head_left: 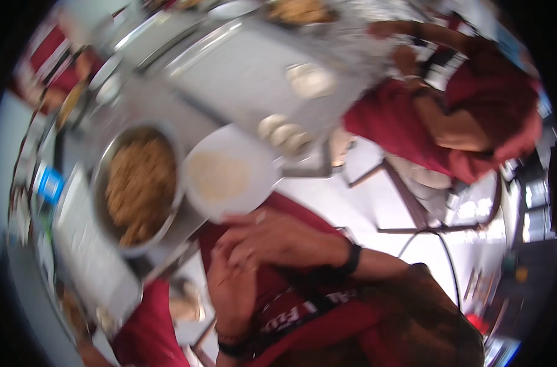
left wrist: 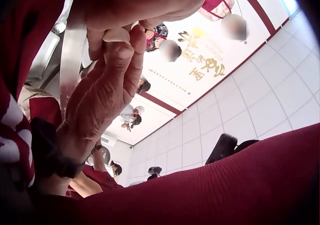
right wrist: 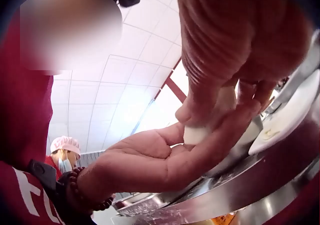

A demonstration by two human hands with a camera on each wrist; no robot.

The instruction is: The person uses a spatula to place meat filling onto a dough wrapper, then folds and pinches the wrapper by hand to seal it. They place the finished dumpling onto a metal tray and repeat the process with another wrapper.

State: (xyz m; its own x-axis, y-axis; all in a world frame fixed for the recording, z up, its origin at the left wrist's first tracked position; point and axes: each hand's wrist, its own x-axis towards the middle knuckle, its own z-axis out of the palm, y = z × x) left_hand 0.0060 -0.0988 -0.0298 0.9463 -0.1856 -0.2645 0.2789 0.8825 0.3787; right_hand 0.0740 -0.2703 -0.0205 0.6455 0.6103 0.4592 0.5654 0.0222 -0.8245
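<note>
Both hands meet in front of the apron, close to the table edge. In the right wrist view, a smooth white piece of dough (right wrist: 197, 135) sits between them. The left hand (head_left: 234, 293) holds it from below with curled fingers. The right hand (head_left: 284, 240) comes over the top and pinches it with thumb and fingers. A pale bit of the dough (left wrist: 117, 34) shows at the fingertips in the left wrist view; the fingers hide the rest. Just beyond the hands is a white plate (head_left: 261, 160) with a pale yellowish layer on it.
A metal bowl (head_left: 99, 183) of brown crumbly filling (head_left: 141, 183) stands left of the plate. Behind lies a metal tray (head_left: 229, 73) with several white dough pieces (head_left: 284, 134). Another person (head_left: 474, 110) works at the right; a red sleeve (head_left: 147, 324) shows at lower left.
</note>
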